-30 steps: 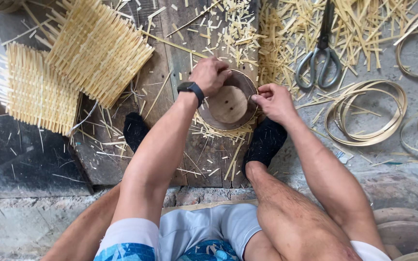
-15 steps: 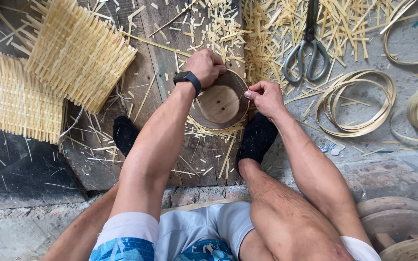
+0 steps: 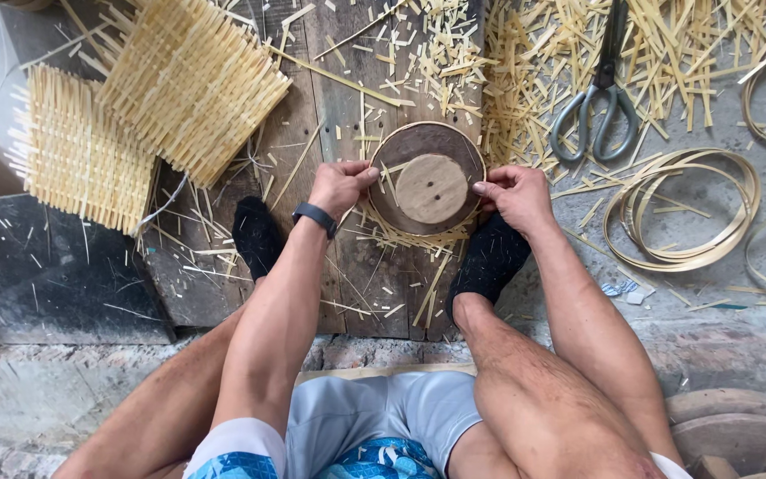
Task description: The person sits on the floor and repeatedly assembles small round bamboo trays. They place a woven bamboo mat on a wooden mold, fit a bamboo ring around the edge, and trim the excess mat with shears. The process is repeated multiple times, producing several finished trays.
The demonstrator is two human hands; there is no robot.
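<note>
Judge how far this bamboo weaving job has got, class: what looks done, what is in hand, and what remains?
Done: two flat woven mats lie on the boards, and coiled bamboo hoops sit beside the scissors. In hand: the left hand and right hand grip the round wooden mould from either side, over loose strips. Left: apparently most of the shaping; no woven wall shows around the mould.

A wooden board [image 3: 347, 80] is strewn with bamboo offcuts [image 3: 418, 44]; two woven mats [image 3: 188, 80] are laid beyond the left hand [image 3: 339, 186], scissors [image 3: 600, 106] beyond the right hand [image 3: 516, 195].
</note>
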